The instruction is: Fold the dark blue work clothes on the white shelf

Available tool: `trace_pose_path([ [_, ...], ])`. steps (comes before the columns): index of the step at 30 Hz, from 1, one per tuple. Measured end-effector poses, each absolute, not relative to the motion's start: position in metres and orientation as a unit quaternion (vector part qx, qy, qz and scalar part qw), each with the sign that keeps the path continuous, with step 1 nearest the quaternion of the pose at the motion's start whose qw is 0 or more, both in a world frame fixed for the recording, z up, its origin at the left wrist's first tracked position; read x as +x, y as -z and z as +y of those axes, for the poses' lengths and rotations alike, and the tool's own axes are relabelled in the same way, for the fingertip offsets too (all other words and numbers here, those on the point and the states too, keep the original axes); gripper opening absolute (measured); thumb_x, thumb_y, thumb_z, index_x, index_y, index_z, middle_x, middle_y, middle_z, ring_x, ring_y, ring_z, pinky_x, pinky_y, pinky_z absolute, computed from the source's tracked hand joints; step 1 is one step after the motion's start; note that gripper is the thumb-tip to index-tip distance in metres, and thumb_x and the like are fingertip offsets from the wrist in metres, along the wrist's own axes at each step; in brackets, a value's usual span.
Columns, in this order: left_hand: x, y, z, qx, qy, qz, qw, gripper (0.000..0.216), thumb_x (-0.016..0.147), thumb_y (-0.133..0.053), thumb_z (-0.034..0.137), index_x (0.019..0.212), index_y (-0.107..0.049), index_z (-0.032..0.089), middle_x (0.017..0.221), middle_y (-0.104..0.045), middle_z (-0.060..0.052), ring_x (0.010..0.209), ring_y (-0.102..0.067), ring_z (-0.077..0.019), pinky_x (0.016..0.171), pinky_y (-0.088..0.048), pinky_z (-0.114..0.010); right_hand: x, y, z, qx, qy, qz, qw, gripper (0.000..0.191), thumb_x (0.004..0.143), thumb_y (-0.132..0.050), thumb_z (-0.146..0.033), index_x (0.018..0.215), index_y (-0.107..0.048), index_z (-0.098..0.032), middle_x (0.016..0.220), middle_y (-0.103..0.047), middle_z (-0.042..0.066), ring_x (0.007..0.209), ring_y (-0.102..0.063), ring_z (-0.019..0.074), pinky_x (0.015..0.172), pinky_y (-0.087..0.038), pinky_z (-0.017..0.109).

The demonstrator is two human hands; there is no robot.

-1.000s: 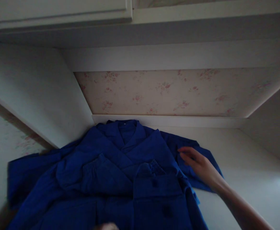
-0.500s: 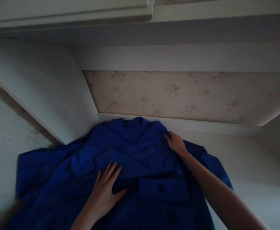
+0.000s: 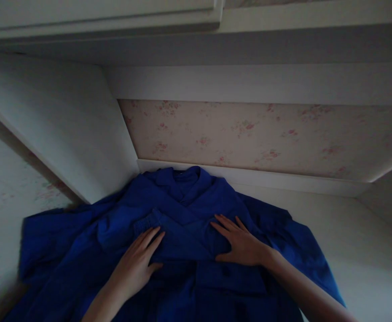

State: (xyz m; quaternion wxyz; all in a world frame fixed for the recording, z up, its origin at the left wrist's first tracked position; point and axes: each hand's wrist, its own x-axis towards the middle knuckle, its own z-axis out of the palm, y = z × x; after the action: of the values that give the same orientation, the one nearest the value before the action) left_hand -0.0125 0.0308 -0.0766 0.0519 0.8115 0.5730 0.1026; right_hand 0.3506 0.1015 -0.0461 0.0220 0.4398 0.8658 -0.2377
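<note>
A dark blue long-sleeved work jacket (image 3: 196, 197) lies spread on a white surface, its collar toward the back wall. Its sleeves are folded across the chest, and one gathered elastic cuff (image 3: 145, 222) shows beside my left hand (image 3: 137, 259). That hand rests on the cloth with fingers extended and thumb apart, gripping nothing. My right hand (image 3: 238, 241) lies on the right side of the chest, fingers spread over the folded sleeve, covering part of it. Below both hands is a flapped pocket (image 3: 229, 275). More blue cloth sticks out at the left and right.
A white side panel (image 3: 65, 120) rises at the left. Overhead hangs a white cabinet (image 3: 98, 18) with a ledge. Floral wallpaper (image 3: 243, 134) covers the back wall. The white surface (image 3: 360, 250) extends to the right of the jacket.
My right hand has let go of the jacket's right shoulder edge and moved down and inward onto the chest, fingers now spread. My left hand has shifted slightly left.
</note>
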Motion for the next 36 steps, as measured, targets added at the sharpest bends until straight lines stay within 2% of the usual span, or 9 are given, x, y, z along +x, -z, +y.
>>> trace_pose_path([
  [3, -0.024, 0.071, 0.033, 0.817, -0.092, 0.567, 0.048, 0.076, 0.079, -0.057, 0.011, 0.148, -0.036, 0.036, 0.153, -0.042, -0.001, 0.137, -0.045, -0.0249, 0.112, -0.043, -0.045, 0.359, 0.052, 0.099, 0.439, 0.25, 0.863, 0.002, 0.115, 0.066, -0.077, -0.063, 0.156, -0.014, -0.028, 0.163, -0.009, 0.012, 0.15, -0.009, 0.0317, 0.118, -0.001, 0.061],
  [6, -0.035, 0.07, 0.031, 0.802, -0.109, 0.588, 0.004, 0.074, 0.08, -0.054, 0.011, 0.147, -0.037, 0.034, 0.154, -0.04, -0.003, 0.136, -0.045, -0.0273, 0.11, -0.045, -0.048, 0.366, 0.054, 0.094, 0.471, 0.249, 0.845, -0.043, 0.117, 0.062, -0.085, -0.052, 0.156, -0.018, -0.03, 0.164, -0.006, 0.011, 0.149, -0.014, 0.032, 0.12, -0.013, 0.055],
  [11, -0.037, 0.075, 0.029, 0.763, -0.168, 0.623, -0.045, 0.04, 0.091, -0.052, 0.032, 0.128, -0.06, 0.023, 0.134, -0.058, -0.011, 0.12, -0.058, -0.0311, 0.102, -0.051, -0.051, 0.358, 0.046, 0.088, 0.487, 0.199, 0.839, -0.142, 0.047, 0.086, -0.068, -0.04, 0.132, -0.061, -0.031, 0.147, -0.047, 0.005, 0.139, -0.037, 0.0289, 0.117, -0.032, 0.048],
  [15, -0.03, 0.073, 0.03, 0.75, -0.238, 0.616, -0.03, 0.032, 0.096, -0.047, 0.038, 0.118, -0.065, 0.025, 0.127, -0.06, -0.009, 0.114, -0.06, -0.0276, 0.102, -0.051, -0.048, 0.345, 0.037, 0.093, 0.473, 0.133, 0.845, -0.211, 0.023, 0.092, -0.062, -0.037, 0.107, -0.074, -0.025, 0.12, -0.067, 0.005, 0.126, -0.05, 0.0279, 0.109, -0.041, 0.047],
  [18, -0.027, 0.069, 0.03, 0.736, -0.281, 0.615, 0.018, 0.033, 0.094, -0.05, 0.043, 0.119, -0.064, 0.028, 0.13, -0.055, -0.008, 0.117, -0.059, -0.0255, 0.103, -0.051, -0.046, 0.339, 0.027, 0.099, 0.493, 0.109, 0.823, -0.259, 0.02, 0.095, -0.057, -0.034, 0.1, -0.074, -0.023, 0.117, -0.067, 0.006, 0.114, -0.058, 0.0245, 0.105, -0.043, 0.046],
  [22, -0.018, 0.069, 0.024, 0.75, -0.247, 0.611, 0.064, 0.038, 0.086, -0.063, 0.045, 0.122, -0.062, 0.032, 0.131, -0.055, -0.006, 0.124, -0.053, -0.0277, 0.105, -0.049, -0.05, 0.328, 0.012, 0.098, 0.467, 0.151, 0.842, -0.224, 0.019, 0.096, -0.057, -0.036, 0.107, -0.07, -0.028, 0.12, -0.066, 0.002, 0.115, -0.059, 0.0226, 0.113, -0.031, 0.052],
  [26, 0.0, 0.072, 0.018, 0.769, -0.231, 0.587, 0.103, 0.041, 0.085, -0.066, 0.041, 0.125, -0.06, 0.033, 0.135, -0.053, -0.005, 0.128, -0.051, -0.0265, 0.109, -0.047, -0.047, 0.307, 0.012, 0.091, 0.43, 0.166, 0.876, -0.141, 0.052, 0.09, -0.062, -0.05, 0.135, -0.054, -0.027, 0.135, -0.059, 0.009, 0.123, -0.054, 0.0299, 0.11, -0.032, 0.057],
  [31, -0.004, 0.066, 0.023, 0.733, -0.288, 0.605, 0.122, 0.036, 0.087, -0.063, 0.047, 0.12, -0.061, 0.033, 0.134, -0.054, -0.003, 0.121, -0.058, -0.0242, 0.107, -0.049, -0.042, 0.295, 0.021, 0.087, 0.409, 0.161, 0.89, -0.121, 0.019, 0.097, -0.054, -0.031, 0.095, -0.071, -0.023, 0.098, -0.071, 0.004, 0.095, -0.065, 0.0244, 0.094, -0.046, 0.045],
  [36, -0.025, 0.072, 0.034, 0.644, -0.375, 0.661, 0.089, 0.023, 0.093, -0.045, 0.033, 0.109, -0.059, 0.023, 0.115, -0.058, -0.008, 0.11, -0.06, -0.025, 0.103, -0.049, -0.049, 0.304, 0.016, 0.085, 0.432, 0.179, 0.851, -0.237, 0.022, 0.102, -0.045, -0.03, 0.102, -0.066, -0.023, 0.109, -0.068, 0.001, 0.103, -0.06, 0.0175, 0.099, -0.042, 0.035],
])
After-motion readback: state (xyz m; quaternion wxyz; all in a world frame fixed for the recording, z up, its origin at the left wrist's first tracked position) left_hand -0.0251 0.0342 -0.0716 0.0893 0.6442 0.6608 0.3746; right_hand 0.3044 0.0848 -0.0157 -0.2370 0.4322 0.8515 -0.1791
